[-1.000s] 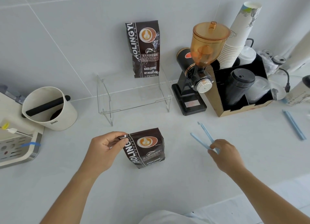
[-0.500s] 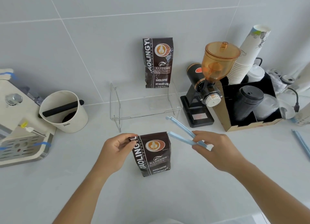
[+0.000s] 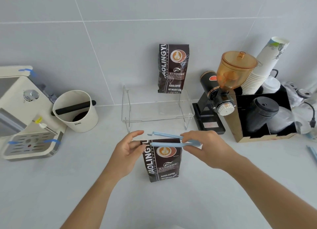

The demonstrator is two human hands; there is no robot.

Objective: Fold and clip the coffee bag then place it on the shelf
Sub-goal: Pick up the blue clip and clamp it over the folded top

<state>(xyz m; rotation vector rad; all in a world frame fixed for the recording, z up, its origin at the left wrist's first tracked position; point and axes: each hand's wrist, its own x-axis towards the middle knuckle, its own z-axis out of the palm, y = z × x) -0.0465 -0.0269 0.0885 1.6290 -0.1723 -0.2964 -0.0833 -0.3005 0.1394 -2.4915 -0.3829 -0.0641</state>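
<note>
A dark brown coffee bag [image 3: 163,161] stands on the white counter in front of me, its top folded down. My left hand [image 3: 127,150] pinches the bag's upper left corner. My right hand [image 3: 204,145] holds a long light-blue clip [image 3: 167,140] by its hinged end. The clip's two arms are spread, one in front of the folded top and one behind it. A clear acrylic shelf [image 3: 156,107] stands behind the bag against the wall. A second, identical coffee bag [image 3: 172,68] stands upright on the shelf's right side.
An espresso machine [image 3: 22,112] and a white knock box [image 3: 76,110] stand at the left. A coffee grinder [image 3: 223,93] and a cardboard box [image 3: 248,135] with paper cups and lids stand at the right. Another blue clip [image 3: 313,151] lies at the right edge.
My right hand has carried the open blue clip leftward from the counter to the bag's folded top. My left hand has stayed on the bag's corner. My head has tilted upward.
</note>
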